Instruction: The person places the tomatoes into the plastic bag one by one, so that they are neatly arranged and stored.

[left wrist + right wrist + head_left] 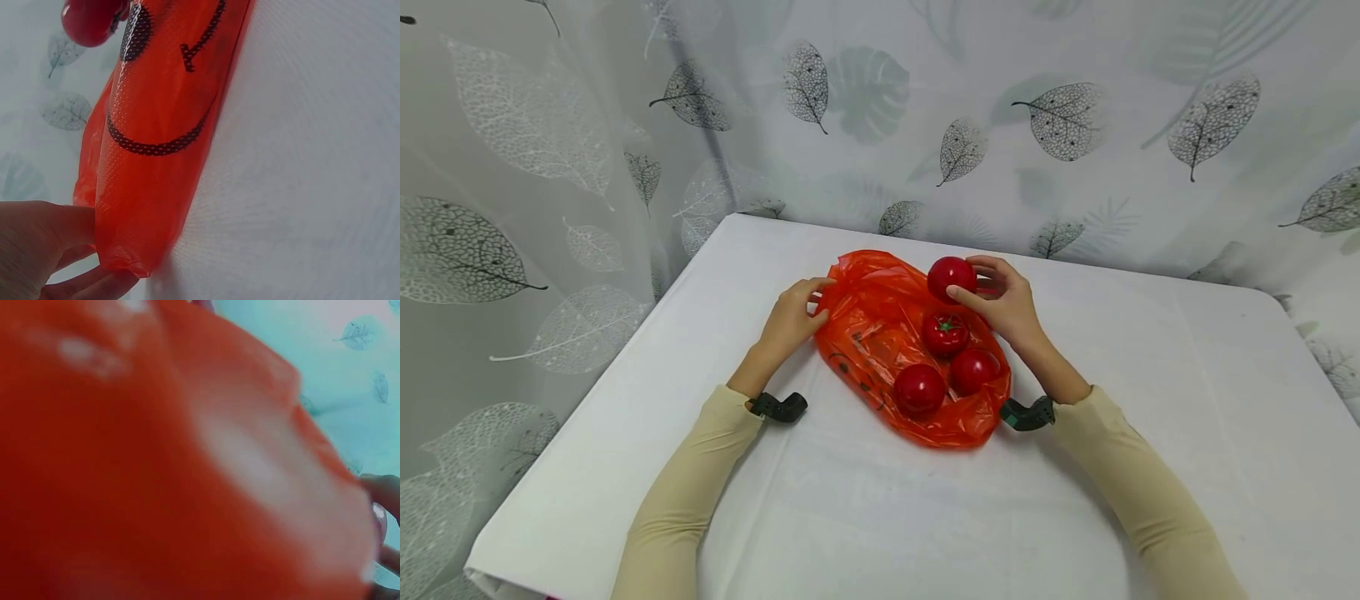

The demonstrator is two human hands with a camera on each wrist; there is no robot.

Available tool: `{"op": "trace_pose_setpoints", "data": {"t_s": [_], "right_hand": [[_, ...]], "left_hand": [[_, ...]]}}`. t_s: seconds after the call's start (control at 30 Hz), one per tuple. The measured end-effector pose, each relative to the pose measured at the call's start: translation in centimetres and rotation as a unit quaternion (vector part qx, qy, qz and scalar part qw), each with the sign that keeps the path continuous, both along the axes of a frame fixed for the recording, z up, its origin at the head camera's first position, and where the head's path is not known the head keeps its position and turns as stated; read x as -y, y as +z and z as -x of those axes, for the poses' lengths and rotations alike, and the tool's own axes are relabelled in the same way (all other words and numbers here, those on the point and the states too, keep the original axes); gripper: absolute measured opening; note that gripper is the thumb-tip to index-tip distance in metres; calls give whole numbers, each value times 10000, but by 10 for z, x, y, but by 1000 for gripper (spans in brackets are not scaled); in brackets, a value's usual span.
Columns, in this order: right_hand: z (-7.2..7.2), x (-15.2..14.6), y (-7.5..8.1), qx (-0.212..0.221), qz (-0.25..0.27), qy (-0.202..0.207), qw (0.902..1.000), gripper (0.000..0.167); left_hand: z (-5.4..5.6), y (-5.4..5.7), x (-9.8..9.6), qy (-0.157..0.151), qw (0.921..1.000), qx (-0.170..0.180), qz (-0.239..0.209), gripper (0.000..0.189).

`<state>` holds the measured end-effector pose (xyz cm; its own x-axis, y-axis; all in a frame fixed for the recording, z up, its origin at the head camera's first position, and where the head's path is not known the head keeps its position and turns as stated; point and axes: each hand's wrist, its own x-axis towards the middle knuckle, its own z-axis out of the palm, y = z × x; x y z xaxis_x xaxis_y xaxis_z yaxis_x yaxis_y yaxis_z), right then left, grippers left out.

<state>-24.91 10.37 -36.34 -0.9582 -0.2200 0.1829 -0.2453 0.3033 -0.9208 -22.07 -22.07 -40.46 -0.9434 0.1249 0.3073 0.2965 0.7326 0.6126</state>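
Observation:
My right hand grips a red tomato between thumb and fingers, raised over the far right part of an orange-red plastic bag. With its thumb and fingers at the bag's left edge, my left hand holds the thin plastic. Up close in the left wrist view, the fingers reach around the end of the bag, which has a black printed face. On the bag lie a tomato with a green stem top and two smooth tomatoes, one nearer and one to the right.
A white cloth covers the table. Behind it hangs a leaf-patterned curtain, which also runs along the left side. Each wrist wears a small black camera mount, one on the left and one on the right.

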Motion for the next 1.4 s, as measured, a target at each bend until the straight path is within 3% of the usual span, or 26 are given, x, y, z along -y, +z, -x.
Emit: {"op": "trace_pose_setpoints", "data": {"t_s": [0.27,0.57,0.77,0.97,1.4], "right_hand": [[-16,14,15,-133,-232,420,9988,54],[3,16,-18,-167,-151,722,9971,57],[5,20,-22,-183,-139,845,9962,57],[10,26,-26,-306,-280,843,9956,57],[19,37,-32,-164,-1002,981,9900,57]], "left_hand": [[0,1,0,6,10000,44,38,44],[-2,2,-1,-5,10000,10,64,44],[-3,2,-2,21,9998,163,116,45],[-3,2,-2,49,9999,92,97,44],[-1,-2,0,49,9999,103,126,43]]}}
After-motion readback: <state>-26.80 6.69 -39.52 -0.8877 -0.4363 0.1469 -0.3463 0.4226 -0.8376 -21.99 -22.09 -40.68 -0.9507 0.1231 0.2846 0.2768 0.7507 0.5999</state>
